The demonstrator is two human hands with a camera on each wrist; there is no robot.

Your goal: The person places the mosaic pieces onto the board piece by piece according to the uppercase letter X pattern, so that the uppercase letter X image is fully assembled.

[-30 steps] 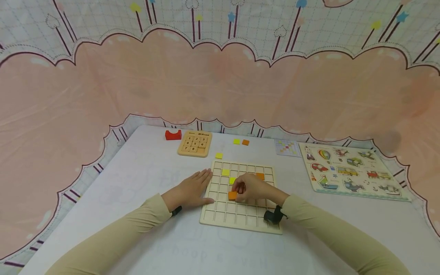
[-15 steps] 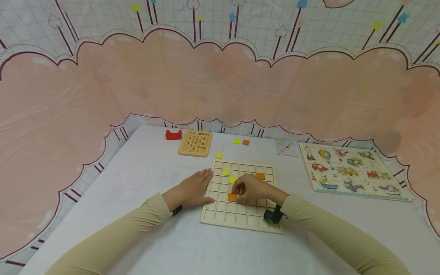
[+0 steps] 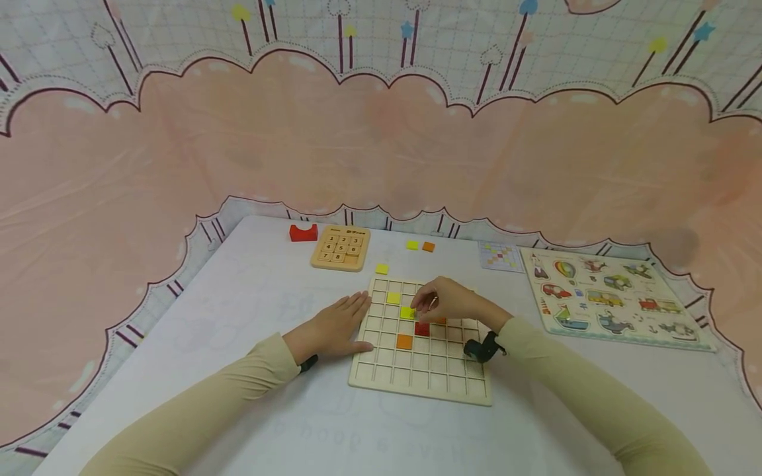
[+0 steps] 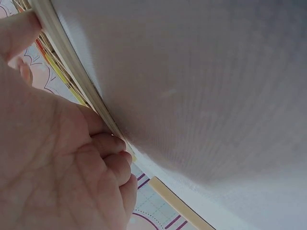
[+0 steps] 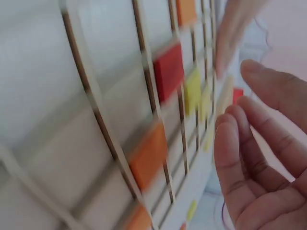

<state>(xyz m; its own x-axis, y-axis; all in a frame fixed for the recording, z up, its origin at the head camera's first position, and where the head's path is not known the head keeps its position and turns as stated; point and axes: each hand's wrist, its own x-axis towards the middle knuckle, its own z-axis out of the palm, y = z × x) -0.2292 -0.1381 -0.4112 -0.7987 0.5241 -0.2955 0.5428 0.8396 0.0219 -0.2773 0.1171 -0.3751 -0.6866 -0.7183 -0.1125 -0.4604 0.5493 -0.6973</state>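
Observation:
A wooden grid board [image 3: 387,377] lies on the white table. My left hand [image 3: 333,328] rests at its left edge, fingers extended, thumb and fingertips touching the rim. Over the upper middle of the board hovers my right hand [image 3: 449,301], fingers loosely bent; the right wrist view shows the thumb apart from the fingers and nothing held. Set in the grid are a yellow tile [image 3: 393,299], a second yellow tile [image 3: 407,313], a red tile [image 3: 422,328] and an orange tile [image 3: 404,342]. Another orange tile [image 5: 149,155] shows beyond the red one, partly covered by my hand in the head view.
Behind the board lie loose yellow [image 3: 412,244] and orange tiles [image 3: 428,246], plus a yellow tile [image 3: 381,269] closer in. A number puzzle [image 3: 340,248] and red block [image 3: 303,233] stand back left. At right are a pattern card [image 3: 501,256] and vehicle puzzle [image 3: 613,297].
The orange tile has settled flat into its square and my right hand has let go. That hand has risen up and away, uncovering the red tile. My left hand stays put.

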